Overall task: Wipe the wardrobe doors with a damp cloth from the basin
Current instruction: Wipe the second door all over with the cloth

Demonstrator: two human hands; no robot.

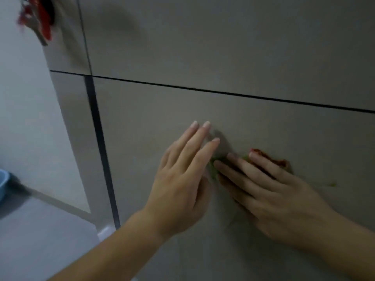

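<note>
A grey-beige wardrobe door [253, 122] fills most of the head view, with a dark horizontal gap above it. My right hand [267, 191] presses flat on a cloth [269, 158] against the door; only red and green bits of the cloth show past the fingers. My left hand [182, 179] lies flat on the door just left of it, fingers spread and pointing up, touching the cloth's green edge. A blue basin [3, 185] peeks in at the left edge on the floor.
A dark vertical gap [101, 151] separates this door from a narrower panel on the left. A red hanging ornament [38, 19] dangles at the top left. A small yellowish smear [331, 185] marks the door right of my hand. Grey floor [40, 240] lies below left.
</note>
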